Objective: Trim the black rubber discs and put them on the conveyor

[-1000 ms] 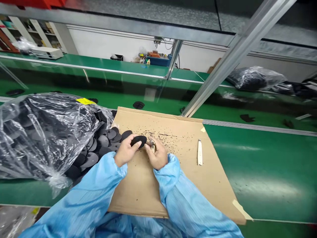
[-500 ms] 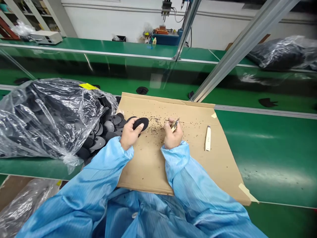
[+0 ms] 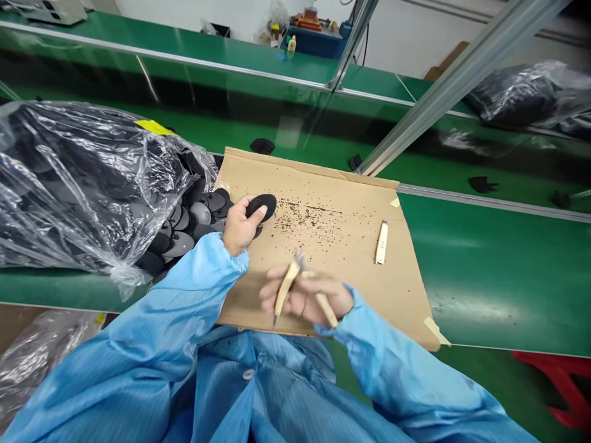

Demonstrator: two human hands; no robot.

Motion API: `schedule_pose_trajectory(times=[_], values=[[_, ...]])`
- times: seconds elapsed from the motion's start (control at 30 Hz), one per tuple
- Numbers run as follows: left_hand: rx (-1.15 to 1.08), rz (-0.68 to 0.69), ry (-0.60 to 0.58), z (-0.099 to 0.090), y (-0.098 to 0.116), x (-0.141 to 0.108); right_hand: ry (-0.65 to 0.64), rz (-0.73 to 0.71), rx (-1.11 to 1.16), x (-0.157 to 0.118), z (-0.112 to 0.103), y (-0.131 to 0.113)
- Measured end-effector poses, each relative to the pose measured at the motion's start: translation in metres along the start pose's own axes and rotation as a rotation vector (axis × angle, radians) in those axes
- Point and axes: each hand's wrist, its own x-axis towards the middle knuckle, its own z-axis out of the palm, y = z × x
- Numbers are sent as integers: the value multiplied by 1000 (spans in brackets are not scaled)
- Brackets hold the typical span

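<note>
Between its thumb and fingers, my left hand (image 3: 239, 231) grips a black oval pad (image 3: 262, 208) above the left part of the cardboard sheet (image 3: 369, 277). My right hand (image 3: 305, 295) is blurred by motion over the sheet's front edge, palm partly turned up. In it lie cutting pliers (image 3: 287, 286) with cream handles spread apart. Small black bits (image 3: 307, 218) are scattered on the cardboard beyond both hands. Beside my left hand, many black pads (image 3: 201, 212) spill from a clear plastic bag (image 3: 83, 191).
A cream-handled knife (image 3: 381, 242) lies on the cardboard's right side. A metal post (image 3: 434, 92) slants up behind the sheet. Black pieces, one a dark pad (image 3: 262, 146), sit on the green surface (image 3: 498, 264) and beyond. At the lower right is a red object (image 3: 563, 381).
My right hand has moved down toward me and turned, with the pliers' handles now spread. My left hand still holds the pad. The camera view has tilted downward.
</note>
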Motion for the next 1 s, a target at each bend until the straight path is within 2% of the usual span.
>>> schedule_pose_trajectory(times=[0.07,0.1,0.17,0.23,0.33,0.4,0.47,0.53,0.63,0.7,0.73,0.8,0.93,1.0], values=[[-28,-12,10,0,0,1,-43,184,99,-1,-4,27],[-42,-17,16,1,1,1,-27,206,121,1,-10,36],[-63,-15,29,1,0,1,50,153,125,13,-24,38],[-70,-4,38,0,0,1,163,31,114,31,-38,22],[-77,15,48,0,-2,2,386,-165,116,60,-53,-19],[-94,16,51,0,-3,3,559,-307,104,72,-55,-41],[-110,12,51,-1,-4,3,647,-410,80,75,-51,-49],[-106,17,59,-1,-3,3,569,-393,47,70,-41,-43],[-86,24,66,-1,-2,2,331,-120,6,59,-28,-16],[-87,12,64,-1,-2,2,289,45,17,60,-26,-2],[-92,5,63,-1,-2,2,310,61,33,64,-27,1],[-98,2,66,-1,-3,2,417,-49,63,73,-33,-5],[-107,12,65,-1,-4,3,720,-387,82,81,-45,-45],[-109,10,60,-1,-5,3,710,-408,47,70,-46,-57]])
